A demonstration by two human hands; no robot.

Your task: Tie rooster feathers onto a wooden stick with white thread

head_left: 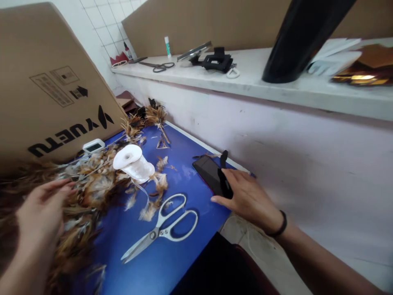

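Observation:
My left hand (pixel 43 209) is over a heap of brown and cream feathers (pixel 98 188), fingers stretched out with a narrow gap between the tips; motion blurs it slightly. On the blue tabletop (pixel 181 151), my right hand (pixel 245 196) reaches to a dark smartphone (pixel 207 170), thumb and fingers apart. A black, strip-like piece (pixel 226 184), perhaps a feather, lies across the phone's edge in that gap. Between the hands are a spool of white ribbon (pixel 138 166), its loose end trailing down, and metal scissors (pixel 158 232) with blades nearly closed.
A large cardboard box (pixel 55 94) stands at the left behind the feathers, near a small white digital device (pixel 93 146). Along the wall, a ledge (pixel 245 88) carries dark scissors (pixel 158 66), a glue stick (pixel 167 47), a black clamp-like holder (pixel 217 61) and a black cylinder (pixel 301 41).

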